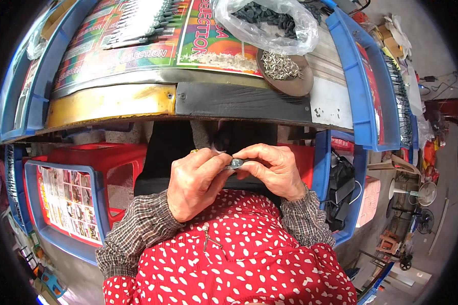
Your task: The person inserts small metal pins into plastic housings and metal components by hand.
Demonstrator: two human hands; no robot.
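My left hand (194, 179) and my right hand (276, 169) meet over my lap, just off the table's front edge. Between their fingertips is a small dark grey oval piece (236, 163), pinched from both sides. Fingers cover most of it, so its full shape is hidden. Beyond the hands, a round brown dish (301, 87) on the table edge bears a heap of small silvery screws or rivets (280, 66). Behind it lies a clear plastic bag (304, 38) of dark, knob-like pieces (264, 15).
Slim metal-and-dark items (146, 23) lie in a row on the printed table cover (208, 46). Blue crates stand at the table's left (38, 96) and right (351, 61). Lower down are a red stool (119, 162), a crate with printed sheets (94, 188) and a crate of black items (318, 160).
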